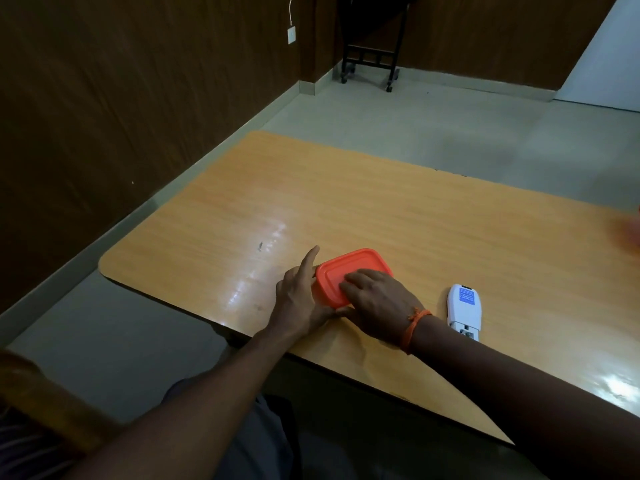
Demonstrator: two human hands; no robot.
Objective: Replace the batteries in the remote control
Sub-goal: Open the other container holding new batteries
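Right now both hands are on an orange box (349,271) that stands closed on the wooden table (381,202), a little below the centre of the frame. The left hand (299,299) holds the box at its left side: the index finger is stretched straight along the far-left corner, and the thumb reaches along the near edge, so the corner sits between them. The other fingers of this hand are hidden. The right hand (375,299) lies on top of the orange lid with its fingers a little bent. It rests on the lid and does not wrap around it. An orange thread band (414,327) is tied on the right wrist.

The remote control (463,306) is white and lies on the table just to the right of the right hand, apart from the box and not touched by any hand. Its back side is up, with a blue label near the far end. The near end looks uncovered, but I cannot tell if batteries are inside.

In the upper left of the frame a wall socket (292,35) with a white cable is on the dark wooden wall. At the top centre a black wheeled stand (370,57) is on the grey floor.
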